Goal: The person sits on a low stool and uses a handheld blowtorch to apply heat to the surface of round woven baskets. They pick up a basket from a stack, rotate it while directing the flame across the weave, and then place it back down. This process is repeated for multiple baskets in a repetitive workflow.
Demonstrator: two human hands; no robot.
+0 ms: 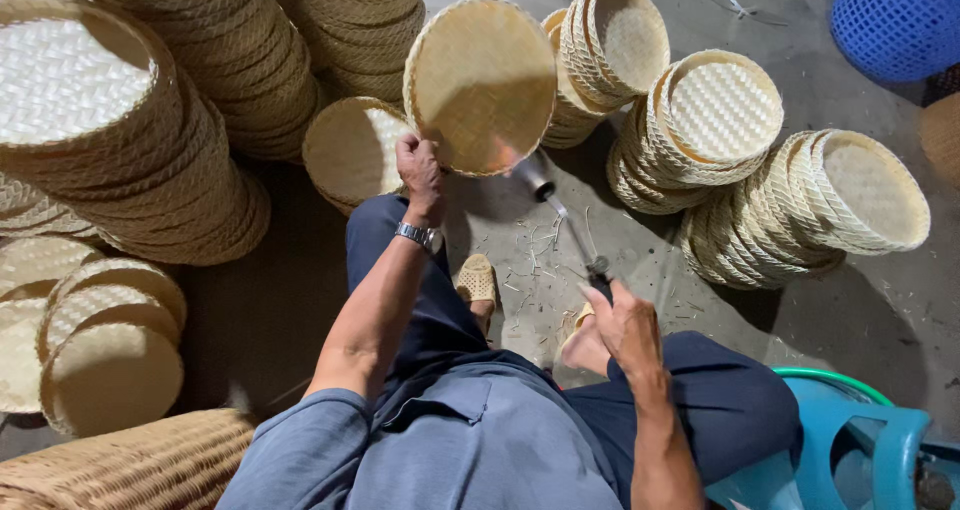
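Bamboo tray [480, 85], one, in left hand [420, 175]; right hand [625, 325] holds one torch [565, 220].

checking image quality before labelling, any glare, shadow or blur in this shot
Head view: the top tray of the stack at left is blown out white; the held woven tray carries a soft shadow and an orange flame glow near the torch; the floor under the left hand is dark; focus is sharp.

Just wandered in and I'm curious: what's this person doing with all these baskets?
A seated person holds a round woven tray up on edge by its rim with the left hand. The right hand grips a hand torch whose small flame plays at the tray's lower edge. Stacks of similar woven trays stand and lean on the concrete floor all around, with a blue plastic stool at the right.
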